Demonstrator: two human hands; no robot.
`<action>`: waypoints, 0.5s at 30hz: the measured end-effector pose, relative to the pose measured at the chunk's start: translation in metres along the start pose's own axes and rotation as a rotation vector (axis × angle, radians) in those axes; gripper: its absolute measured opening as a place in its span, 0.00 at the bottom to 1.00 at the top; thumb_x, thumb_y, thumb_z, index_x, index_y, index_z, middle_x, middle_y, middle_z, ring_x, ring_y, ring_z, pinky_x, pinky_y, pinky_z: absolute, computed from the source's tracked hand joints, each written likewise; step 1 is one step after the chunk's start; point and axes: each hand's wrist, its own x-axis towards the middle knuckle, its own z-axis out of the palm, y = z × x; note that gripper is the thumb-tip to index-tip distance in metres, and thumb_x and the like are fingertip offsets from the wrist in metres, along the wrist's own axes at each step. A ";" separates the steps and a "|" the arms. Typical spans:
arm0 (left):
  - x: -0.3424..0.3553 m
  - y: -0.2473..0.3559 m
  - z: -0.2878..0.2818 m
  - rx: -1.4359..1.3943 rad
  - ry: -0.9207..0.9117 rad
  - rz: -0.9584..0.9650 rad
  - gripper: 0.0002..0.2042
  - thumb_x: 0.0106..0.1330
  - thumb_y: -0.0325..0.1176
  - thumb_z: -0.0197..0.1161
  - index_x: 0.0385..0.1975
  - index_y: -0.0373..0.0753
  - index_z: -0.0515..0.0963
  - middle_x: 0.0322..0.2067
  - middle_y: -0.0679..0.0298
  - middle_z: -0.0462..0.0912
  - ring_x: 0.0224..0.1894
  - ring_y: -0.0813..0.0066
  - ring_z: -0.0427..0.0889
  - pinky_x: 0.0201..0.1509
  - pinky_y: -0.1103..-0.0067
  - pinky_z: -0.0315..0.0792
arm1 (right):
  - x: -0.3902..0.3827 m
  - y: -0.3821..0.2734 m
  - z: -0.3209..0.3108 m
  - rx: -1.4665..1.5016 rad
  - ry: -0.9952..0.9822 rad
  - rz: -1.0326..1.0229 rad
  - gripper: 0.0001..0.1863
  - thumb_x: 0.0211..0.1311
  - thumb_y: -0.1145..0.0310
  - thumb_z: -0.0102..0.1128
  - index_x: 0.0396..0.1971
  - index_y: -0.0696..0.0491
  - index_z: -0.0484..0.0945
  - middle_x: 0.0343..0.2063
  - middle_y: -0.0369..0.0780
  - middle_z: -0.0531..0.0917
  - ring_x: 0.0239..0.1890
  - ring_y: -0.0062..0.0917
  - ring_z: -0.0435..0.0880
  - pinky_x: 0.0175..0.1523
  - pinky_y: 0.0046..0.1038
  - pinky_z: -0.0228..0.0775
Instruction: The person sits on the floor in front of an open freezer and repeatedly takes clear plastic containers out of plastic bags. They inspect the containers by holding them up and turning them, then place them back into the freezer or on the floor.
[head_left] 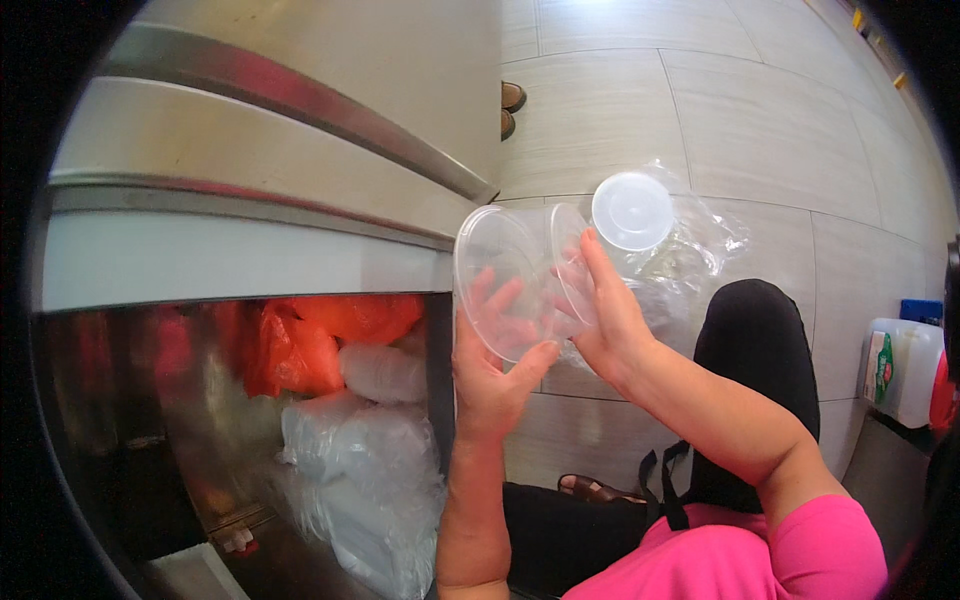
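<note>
Carefully Cupped: Clear Plastic Between Both Hands

Right in front of me, above the floor and beside the steel cabinet, I have a clear plastic container (490,243), tilted so that its broad round rim faces partly up and to the left. A second clear rim (570,240) stands just to its right; I cannot tell whether it belongs to the same piece or to another one.

My left hand (490,375) is half open and curved around the container, fingers showing through the plastic and thumb stretched out below the rim. My right hand (615,315) is partly closed on the second rim, some of its fingers visible through the clear wall.

Just beyond my right hand, a translucent white round piece (632,210) sits among crumpled clear wrapping (700,235) over the pale tiled floor (600,110). To my left, beneath the steel cabinet front (240,255), an open compartment holds clear bagged goods (385,500), a clear stack (383,373) and orange-red plastic bags (315,335).

Farther off, a translucent jug (905,370) stands at my right. Brown shoes (512,97) show past the cabinet's edge, and a dark sandal (595,489) shows near my black trousers (760,360).
</note>
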 end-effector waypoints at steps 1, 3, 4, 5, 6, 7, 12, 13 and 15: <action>0.000 0.000 0.001 -0.055 -0.003 -0.042 0.39 0.54 0.22 0.68 0.67 0.37 0.57 0.58 0.54 0.71 0.49 0.76 0.76 0.55 0.76 0.72 | -0.001 -0.002 0.000 0.019 0.007 -0.018 0.40 0.61 0.36 0.54 0.64 0.50 0.61 0.59 0.42 0.66 0.57 0.36 0.68 0.58 0.42 0.63; 0.002 0.000 0.002 -0.133 -0.008 -0.102 0.39 0.53 0.20 0.67 0.67 0.38 0.57 0.59 0.55 0.71 0.49 0.76 0.76 0.56 0.76 0.71 | -0.004 -0.006 0.001 0.061 0.005 -0.034 0.37 0.64 0.39 0.53 0.63 0.49 0.62 0.61 0.42 0.64 0.57 0.36 0.68 0.57 0.42 0.64; 0.003 0.000 0.001 -0.157 -0.011 -0.121 0.39 0.54 0.19 0.66 0.67 0.38 0.58 0.60 0.55 0.71 0.49 0.76 0.76 0.57 0.76 0.71 | -0.005 -0.007 0.002 0.074 -0.012 -0.046 0.35 0.65 0.40 0.53 0.63 0.48 0.62 0.61 0.42 0.63 0.57 0.36 0.68 0.56 0.42 0.64; 0.004 -0.001 0.001 -0.181 -0.012 -0.139 0.38 0.54 0.19 0.66 0.67 0.38 0.58 0.61 0.55 0.70 0.50 0.75 0.76 0.57 0.76 0.71 | -0.005 -0.009 0.003 0.077 0.001 -0.043 0.34 0.66 0.42 0.52 0.63 0.48 0.62 0.62 0.42 0.62 0.57 0.36 0.68 0.56 0.42 0.64; 0.005 -0.002 0.001 -0.206 -0.002 -0.133 0.37 0.54 0.19 0.66 0.67 0.38 0.59 0.60 0.56 0.71 0.49 0.75 0.77 0.57 0.75 0.72 | -0.006 -0.010 0.003 0.077 0.005 -0.042 0.32 0.66 0.43 0.52 0.63 0.48 0.62 0.62 0.41 0.61 0.57 0.37 0.67 0.56 0.42 0.64; 0.006 -0.003 0.000 -0.233 0.009 -0.128 0.37 0.54 0.18 0.66 0.66 0.38 0.59 0.59 0.56 0.72 0.49 0.74 0.77 0.56 0.74 0.73 | -0.006 -0.011 0.003 0.076 0.009 -0.040 0.31 0.67 0.44 0.52 0.63 0.47 0.62 0.63 0.41 0.60 0.57 0.37 0.67 0.55 0.42 0.64; 0.008 -0.013 -0.003 -0.310 0.057 -0.065 0.32 0.57 0.18 0.66 0.62 0.36 0.63 0.50 0.59 0.75 0.46 0.69 0.80 0.54 0.71 0.77 | -0.007 -0.013 0.004 0.049 -0.012 -0.015 0.30 0.67 0.45 0.51 0.63 0.44 0.63 0.61 0.41 0.61 0.56 0.35 0.67 0.55 0.39 0.65; 0.009 -0.014 -0.003 -0.321 0.068 -0.055 0.30 0.57 0.19 0.66 0.61 0.35 0.63 0.48 0.60 0.76 0.46 0.69 0.81 0.54 0.70 0.77 | -0.007 -0.012 0.004 0.050 -0.019 -0.006 0.30 0.67 0.45 0.51 0.63 0.43 0.63 0.60 0.42 0.62 0.56 0.35 0.67 0.55 0.39 0.64; 0.008 -0.016 -0.005 -0.319 0.085 -0.043 0.28 0.58 0.19 0.65 0.60 0.34 0.64 0.45 0.60 0.78 0.46 0.68 0.81 0.54 0.69 0.77 | -0.006 -0.011 0.005 0.059 -0.019 -0.002 0.30 0.67 0.45 0.51 0.64 0.43 0.63 0.59 0.42 0.63 0.55 0.34 0.67 0.56 0.38 0.64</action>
